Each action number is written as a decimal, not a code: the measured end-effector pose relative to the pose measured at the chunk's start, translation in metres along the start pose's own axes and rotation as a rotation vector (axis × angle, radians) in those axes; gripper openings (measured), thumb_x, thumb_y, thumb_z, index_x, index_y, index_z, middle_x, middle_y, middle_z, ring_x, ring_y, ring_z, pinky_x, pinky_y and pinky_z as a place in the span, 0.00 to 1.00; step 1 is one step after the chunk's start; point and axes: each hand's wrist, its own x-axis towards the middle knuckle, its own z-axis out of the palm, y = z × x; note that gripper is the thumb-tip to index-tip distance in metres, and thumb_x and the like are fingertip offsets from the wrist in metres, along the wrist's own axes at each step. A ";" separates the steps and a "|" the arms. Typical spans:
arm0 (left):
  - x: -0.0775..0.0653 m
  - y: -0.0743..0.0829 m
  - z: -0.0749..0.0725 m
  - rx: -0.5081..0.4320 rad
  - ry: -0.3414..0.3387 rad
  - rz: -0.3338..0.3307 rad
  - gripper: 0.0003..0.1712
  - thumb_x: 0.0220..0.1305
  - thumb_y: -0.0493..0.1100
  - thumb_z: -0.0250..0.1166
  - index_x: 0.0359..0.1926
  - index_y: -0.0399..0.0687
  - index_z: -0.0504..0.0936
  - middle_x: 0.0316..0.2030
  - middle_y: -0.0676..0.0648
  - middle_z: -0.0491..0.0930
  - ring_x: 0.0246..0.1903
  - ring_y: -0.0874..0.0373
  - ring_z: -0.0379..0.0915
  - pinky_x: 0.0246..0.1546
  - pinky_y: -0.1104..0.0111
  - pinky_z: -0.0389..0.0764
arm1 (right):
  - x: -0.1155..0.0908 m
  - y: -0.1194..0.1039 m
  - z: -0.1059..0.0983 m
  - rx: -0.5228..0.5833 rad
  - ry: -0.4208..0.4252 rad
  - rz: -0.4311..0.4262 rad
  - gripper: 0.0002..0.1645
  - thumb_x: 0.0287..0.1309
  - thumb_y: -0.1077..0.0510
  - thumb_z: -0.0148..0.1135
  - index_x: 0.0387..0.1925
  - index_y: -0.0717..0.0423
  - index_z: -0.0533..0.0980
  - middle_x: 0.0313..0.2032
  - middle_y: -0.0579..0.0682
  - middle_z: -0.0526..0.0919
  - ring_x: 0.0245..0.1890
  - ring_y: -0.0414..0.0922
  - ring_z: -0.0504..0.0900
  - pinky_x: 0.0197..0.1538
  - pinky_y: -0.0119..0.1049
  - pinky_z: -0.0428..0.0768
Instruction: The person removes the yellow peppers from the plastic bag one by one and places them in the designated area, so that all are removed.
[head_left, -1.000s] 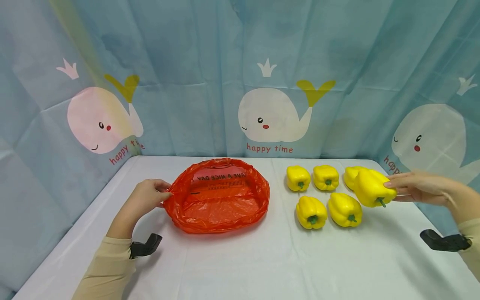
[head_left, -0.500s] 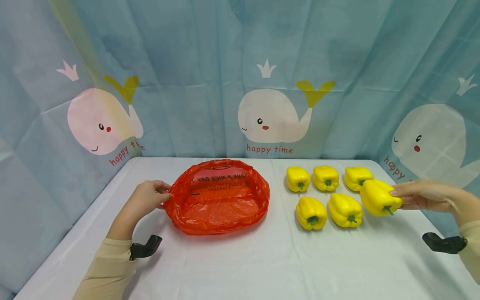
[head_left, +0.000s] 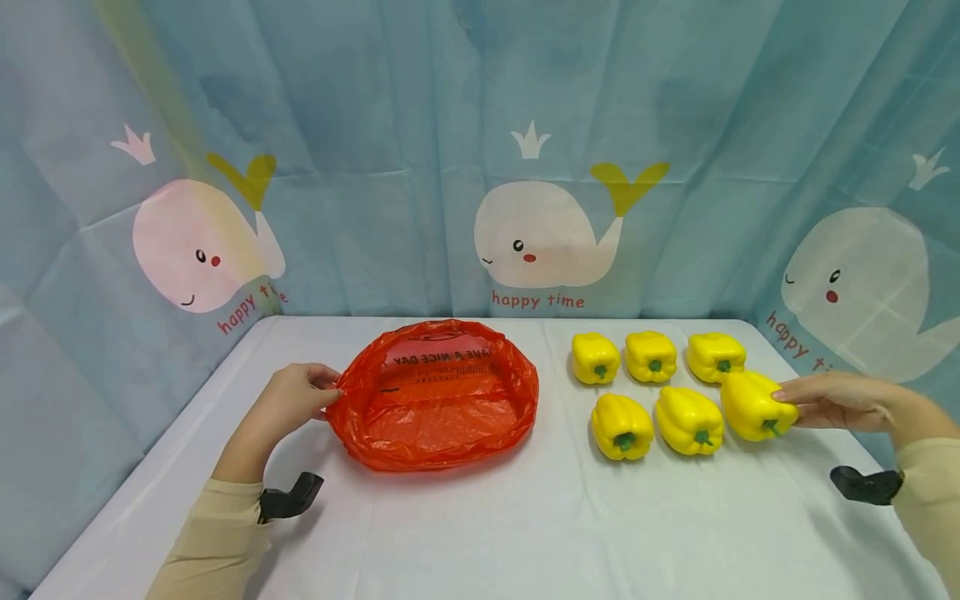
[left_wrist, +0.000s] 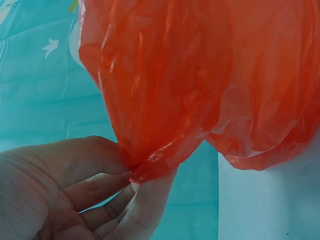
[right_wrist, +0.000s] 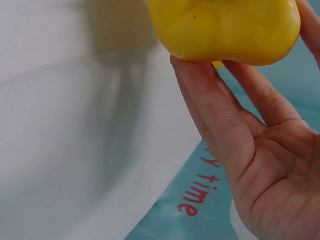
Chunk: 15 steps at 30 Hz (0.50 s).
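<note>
A red plastic bag (head_left: 442, 412) with its mouth spread wide sits on the white table, left of centre. My left hand (head_left: 296, 396) pinches the bag's left rim between thumb and fingers; the left wrist view shows the gathered plastic (left_wrist: 155, 160) at the fingertips. On the right, my right hand (head_left: 847, 404) holds a yellow bell pepper (head_left: 753, 404) by its right side, fingers and thumb around it. In the right wrist view this pepper (right_wrist: 225, 30) sits at the fingertips. It is at the right end of the front row, close beside another yellow bell pepper (head_left: 688, 421).
Three yellow bell peppers stand in a back row, including the leftmost one (head_left: 596, 358) and the rightmost one (head_left: 716, 357). One more bell pepper (head_left: 622, 427) is in front of them. A blue curtain (head_left: 375, 167) with whale prints surrounds the white table (head_left: 480, 533).
My right hand has lowered the bell pepper and brought it nearer, away from the back-row pepper it overlapped, into the front row. My left hand keeps its pinch on the bag.
</note>
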 end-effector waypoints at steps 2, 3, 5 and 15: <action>0.000 0.000 0.000 0.002 0.000 0.000 0.22 0.67 0.39 0.61 0.57 0.29 0.76 0.43 0.34 0.82 0.34 0.55 0.80 0.41 0.59 0.88 | 0.001 0.002 0.001 0.008 -0.007 0.001 0.18 0.70 0.53 0.56 0.53 0.58 0.80 0.42 0.38 0.83 0.44 0.39 0.85 0.57 0.41 0.83; 0.000 -0.001 0.000 0.002 0.001 0.001 0.22 0.68 0.39 0.60 0.57 0.29 0.77 0.43 0.34 0.82 0.34 0.55 0.80 0.41 0.59 0.88 | 0.001 0.003 0.001 0.014 -0.011 0.004 0.19 0.70 0.53 0.56 0.54 0.60 0.79 0.42 0.38 0.83 0.44 0.39 0.85 0.57 0.41 0.83; 0.000 -0.001 0.001 0.002 0.001 0.003 0.22 0.68 0.39 0.60 0.57 0.29 0.77 0.43 0.34 0.82 0.34 0.55 0.80 0.41 0.59 0.88 | 0.002 0.005 0.001 0.023 -0.014 0.007 0.20 0.70 0.53 0.55 0.55 0.61 0.79 0.41 0.38 0.83 0.44 0.39 0.85 0.56 0.41 0.83; 0.000 -0.001 0.001 0.003 0.006 0.008 0.21 0.67 0.39 0.61 0.57 0.29 0.77 0.43 0.34 0.83 0.33 0.56 0.80 0.40 0.60 0.88 | 0.008 0.014 -0.003 0.009 0.029 0.002 0.15 0.70 0.53 0.56 0.50 0.54 0.82 0.41 0.38 0.83 0.42 0.38 0.84 0.55 0.39 0.84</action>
